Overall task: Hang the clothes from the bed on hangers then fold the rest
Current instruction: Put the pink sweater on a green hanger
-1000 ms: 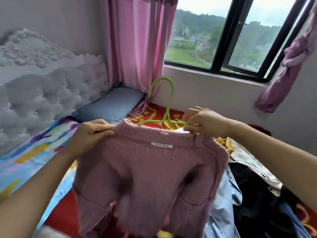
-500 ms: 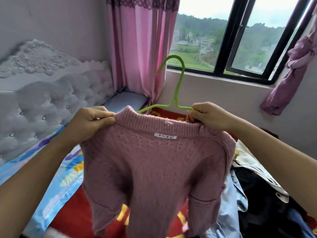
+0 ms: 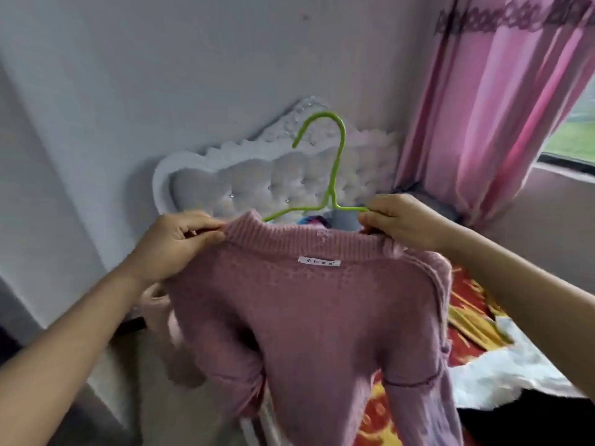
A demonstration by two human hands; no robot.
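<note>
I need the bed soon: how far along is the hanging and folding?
Done: no hung or folded garment shows in view. In hand: the left hand grips the pink knit sweater by its collar while the right hand pinches the green hanger at the neck opening. Left: hanging it up, plus the white cloth and dark garment on the bed.

pale grey wall [image 3: 161, 75] from nine to twelve o'clock; white tufted headboard [image 3: 257, 185] against it at centre. pink curtain [image 3: 483, 123] at two o'clock, daylit window [image 3: 576, 136] at three.
</note>
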